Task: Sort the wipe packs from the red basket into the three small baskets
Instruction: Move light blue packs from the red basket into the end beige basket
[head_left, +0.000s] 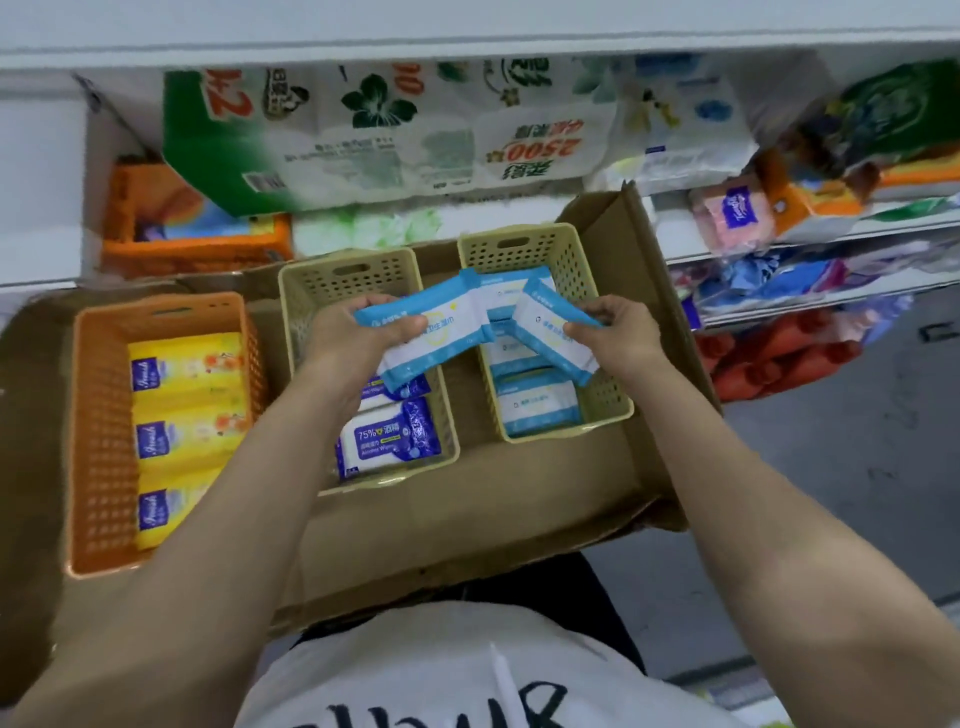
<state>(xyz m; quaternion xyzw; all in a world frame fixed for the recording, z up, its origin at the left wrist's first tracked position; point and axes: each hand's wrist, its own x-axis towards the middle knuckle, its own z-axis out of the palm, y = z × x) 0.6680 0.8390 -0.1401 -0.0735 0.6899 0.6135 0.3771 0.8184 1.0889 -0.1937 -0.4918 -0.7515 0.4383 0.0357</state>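
Observation:
My left hand (358, 332) grips a light-blue and white wipe pack (441, 327) above the middle beige basket (306, 312). My right hand (613, 332) pinches a second light-blue pack (550, 332) over the right beige basket (602, 395), which holds more light-blue packs (537, 402). Dark-blue 75% alcohol wipe packs (389, 439) lie in the middle basket. The orange basket (101, 431) on the left holds three yellow packs (182, 431). The red basket is out of view.
All three baskets stand on flattened brown cardboard (467, 525) with a raised flap at the right. Behind are shelves with large tissue bundles (374, 135), an orange crate (192, 244) and more packaged goods at the right (779, 332). Grey floor lies to the right.

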